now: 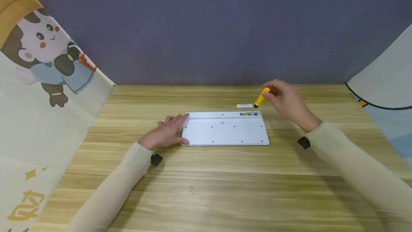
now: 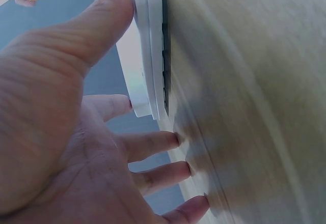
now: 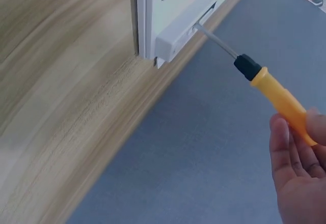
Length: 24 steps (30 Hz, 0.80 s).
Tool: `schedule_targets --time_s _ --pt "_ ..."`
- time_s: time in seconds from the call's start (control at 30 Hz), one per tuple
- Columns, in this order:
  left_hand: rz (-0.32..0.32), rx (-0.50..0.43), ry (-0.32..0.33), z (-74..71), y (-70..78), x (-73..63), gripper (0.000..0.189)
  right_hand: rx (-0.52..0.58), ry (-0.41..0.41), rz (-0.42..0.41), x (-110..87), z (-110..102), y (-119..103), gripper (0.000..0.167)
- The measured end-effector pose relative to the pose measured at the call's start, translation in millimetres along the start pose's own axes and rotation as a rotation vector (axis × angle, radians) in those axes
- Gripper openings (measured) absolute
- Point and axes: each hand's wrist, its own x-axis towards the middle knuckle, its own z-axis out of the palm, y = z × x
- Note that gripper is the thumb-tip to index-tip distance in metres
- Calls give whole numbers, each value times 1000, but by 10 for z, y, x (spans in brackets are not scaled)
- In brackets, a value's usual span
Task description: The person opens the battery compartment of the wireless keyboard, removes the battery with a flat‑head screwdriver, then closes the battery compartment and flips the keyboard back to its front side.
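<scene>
A white keyboard (image 1: 225, 131) lies face down on the wooden table, small screws dotted over its back. In its raised far strip, toward the right, an uncovered battery compartment (image 1: 247, 114) shows a green battery. My right hand (image 1: 286, 101) pinches the yellow handle of a screwdriver (image 3: 280, 99) between thumb and fingers. The metal shaft slants down, its tip inside the compartment. With spread, mostly straight fingers, my left hand (image 1: 167, 131) rests at the keyboard's left end. Its thumb touches the near corner and its index finger the far corner; the other fingertips (image 2: 186, 169) touch the table.
Just beyond the keyboard lies a small white cover strip (image 1: 244, 106). A dark blue-grey panel (image 1: 225, 28) rises behind the table (image 1: 206, 189). Printed panels stand at the left and right sides.
</scene>
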Motion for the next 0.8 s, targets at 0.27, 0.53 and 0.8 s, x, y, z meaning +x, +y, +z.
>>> schedule_targets --time_s 0.27,0.53,0.8 --pt "1 16 4 16 -21 22 98 26 -13 85 -15 -46 59 22" --pt "14 13 0 7 -31 -36 97 64 -13 158 -99 -63 99 22" --pt "33 16 -2 21 -51 -80 97 64 -15 213 -166 -63 108 23"
